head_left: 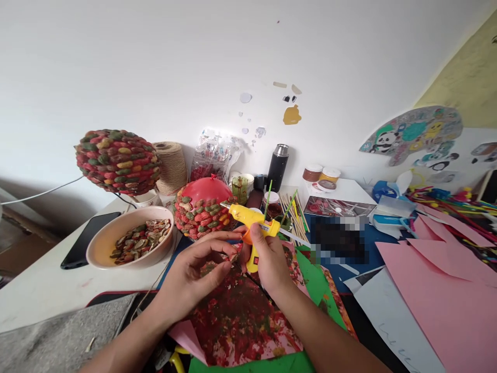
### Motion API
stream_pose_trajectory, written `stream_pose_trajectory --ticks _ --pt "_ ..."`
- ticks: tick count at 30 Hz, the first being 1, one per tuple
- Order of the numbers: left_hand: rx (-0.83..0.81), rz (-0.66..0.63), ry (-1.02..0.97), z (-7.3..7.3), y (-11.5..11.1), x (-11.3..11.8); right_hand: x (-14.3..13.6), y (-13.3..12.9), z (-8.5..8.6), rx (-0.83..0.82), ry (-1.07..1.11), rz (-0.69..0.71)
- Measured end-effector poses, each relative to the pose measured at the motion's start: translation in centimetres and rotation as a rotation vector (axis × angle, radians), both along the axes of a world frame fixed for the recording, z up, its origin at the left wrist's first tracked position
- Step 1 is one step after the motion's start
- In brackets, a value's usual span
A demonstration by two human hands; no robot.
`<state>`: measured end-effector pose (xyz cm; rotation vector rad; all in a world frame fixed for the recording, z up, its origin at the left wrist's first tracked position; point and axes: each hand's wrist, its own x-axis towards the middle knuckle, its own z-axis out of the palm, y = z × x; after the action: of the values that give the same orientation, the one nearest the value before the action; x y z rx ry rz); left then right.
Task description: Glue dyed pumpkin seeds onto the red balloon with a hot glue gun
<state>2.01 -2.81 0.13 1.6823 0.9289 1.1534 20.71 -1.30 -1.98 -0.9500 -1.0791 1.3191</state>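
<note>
Soft, fairly bright light, with deeper shadow at nine o'clock; glare on the plastic bag (217,150); edges stretched; pixelated patch between three and four o'clock.

The glue gun (243,213) is yellow with an orange trigger. Near left, the bowl (130,238) is pale pink outside and yellowish inside. The balloon (205,189) is red, its shells mottled red, green and brown. The far bottle (277,168) is black. Paper (438,295) on the right is pink.
</note>
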Motion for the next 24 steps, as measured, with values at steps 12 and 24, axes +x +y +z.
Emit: stream_pose_trajectory --ticks 12,24 --pt "0.155 0.009 0.16 -1.1 -0.1 -0.2 0.4 0.0 1.2 0.01 0.017 -0.052" --pt "0.164 -0.266 0.333 0.7 -0.5 -0.2 0.7 0.6 1.0 -0.023 0.004 -0.174"
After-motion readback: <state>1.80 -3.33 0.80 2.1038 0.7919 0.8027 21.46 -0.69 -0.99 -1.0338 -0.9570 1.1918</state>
